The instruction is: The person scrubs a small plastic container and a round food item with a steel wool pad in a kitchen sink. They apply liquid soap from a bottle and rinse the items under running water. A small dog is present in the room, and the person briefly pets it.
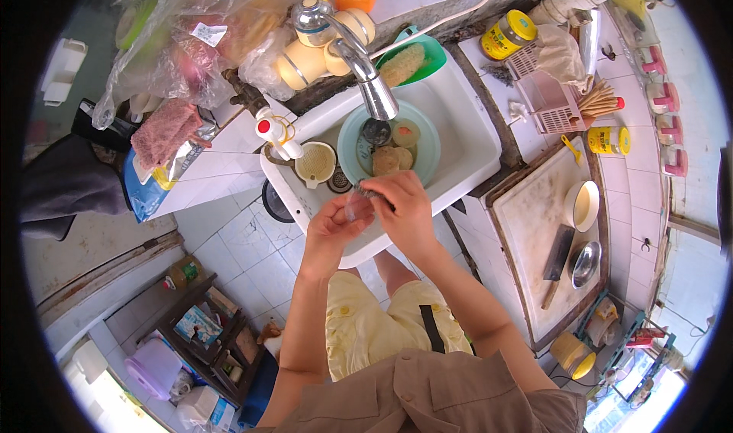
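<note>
Over the front rim of a white sink [467, 132], my left hand [338, 224] grips a small clear item, perhaps a glass or plastic lid. My right hand [404, 209] presses a dark scouring pad [369, 191] against it. Beyond my hands, a pale blue basin [429, 146] stands in the sink, holding water, a dark round item [377, 131] and several pale round pieces. A chrome faucet [378, 98] hangs over the basin. A cream strainer [315, 162] lies left of it, beside the drain [339, 180]. A green holder [429, 58] with a loofah sits at the back right corner.
On the right counter a cutting board [521, 221] bears a cleaver [558, 252], a cream bowl [583, 205] and a metal bowl [586, 265]. Yellow-lidded jars [508, 34] and a pink basket [550, 103] stand behind. Plastic bags [194, 49] and a pink cloth [166, 132] are at left.
</note>
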The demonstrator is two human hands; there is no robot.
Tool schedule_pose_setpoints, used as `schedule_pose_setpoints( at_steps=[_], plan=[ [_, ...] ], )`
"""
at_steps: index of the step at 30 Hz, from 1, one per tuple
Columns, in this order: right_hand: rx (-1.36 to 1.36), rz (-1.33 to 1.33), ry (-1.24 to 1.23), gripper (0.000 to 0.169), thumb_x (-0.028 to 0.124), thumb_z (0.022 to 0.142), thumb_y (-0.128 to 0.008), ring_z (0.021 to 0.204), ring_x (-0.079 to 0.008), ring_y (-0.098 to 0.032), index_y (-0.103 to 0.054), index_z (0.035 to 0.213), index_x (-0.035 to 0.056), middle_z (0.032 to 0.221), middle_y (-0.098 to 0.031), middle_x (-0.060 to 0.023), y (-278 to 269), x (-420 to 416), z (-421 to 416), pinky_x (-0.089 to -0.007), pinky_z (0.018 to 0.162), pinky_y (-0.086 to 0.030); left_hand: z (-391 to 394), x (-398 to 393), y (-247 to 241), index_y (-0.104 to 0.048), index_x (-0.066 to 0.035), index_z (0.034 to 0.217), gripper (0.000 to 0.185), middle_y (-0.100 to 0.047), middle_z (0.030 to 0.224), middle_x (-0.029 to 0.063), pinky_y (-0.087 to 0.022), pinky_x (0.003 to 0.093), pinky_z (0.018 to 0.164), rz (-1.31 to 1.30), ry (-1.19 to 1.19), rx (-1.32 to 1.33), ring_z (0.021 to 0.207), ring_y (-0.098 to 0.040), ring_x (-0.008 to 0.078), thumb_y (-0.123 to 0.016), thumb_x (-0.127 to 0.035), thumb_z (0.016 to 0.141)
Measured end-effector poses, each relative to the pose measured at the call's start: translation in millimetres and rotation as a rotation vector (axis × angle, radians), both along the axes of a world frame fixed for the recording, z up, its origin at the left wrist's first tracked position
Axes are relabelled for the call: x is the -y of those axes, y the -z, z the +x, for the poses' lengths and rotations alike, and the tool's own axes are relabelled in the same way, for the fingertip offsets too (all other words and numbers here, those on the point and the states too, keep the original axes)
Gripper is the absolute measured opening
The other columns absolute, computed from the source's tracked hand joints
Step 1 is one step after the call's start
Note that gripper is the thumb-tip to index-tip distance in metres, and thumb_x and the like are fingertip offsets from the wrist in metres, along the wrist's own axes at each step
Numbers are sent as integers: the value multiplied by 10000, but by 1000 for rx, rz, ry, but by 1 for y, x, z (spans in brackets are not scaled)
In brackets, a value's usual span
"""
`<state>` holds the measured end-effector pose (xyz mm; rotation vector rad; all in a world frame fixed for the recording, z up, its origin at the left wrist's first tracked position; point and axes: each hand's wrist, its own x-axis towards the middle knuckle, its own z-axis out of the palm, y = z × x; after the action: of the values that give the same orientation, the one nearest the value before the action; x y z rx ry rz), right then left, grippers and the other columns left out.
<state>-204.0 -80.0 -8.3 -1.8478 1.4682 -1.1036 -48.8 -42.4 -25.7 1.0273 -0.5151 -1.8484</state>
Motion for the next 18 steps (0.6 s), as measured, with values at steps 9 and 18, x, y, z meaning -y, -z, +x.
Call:
schedule_pose_setpoints(
  at_steps=[9,18],
  plan=[
    [-83,-46,-84,274,-26,666,-660,892,-262,-590,-660,919,77,912,-653,-33,0,-4,-6,-380,786,-479,0,1,-6,-482,38,1255,477,-595,1171,87,-480,293,940,35,-4,2,1072,-589,162,-565,153,800],
    [-56,-58,-141,279,-20,658,-678,884,-266,-594,-667,920,76,920,-655,-47,-4,-12,-3,-361,771,-481,3,4,-6,-472,46,1260,484,-579,1221,120,-469,310,968,0,-18,-22,1101,-587,189,-558,158,797]
  ],
)
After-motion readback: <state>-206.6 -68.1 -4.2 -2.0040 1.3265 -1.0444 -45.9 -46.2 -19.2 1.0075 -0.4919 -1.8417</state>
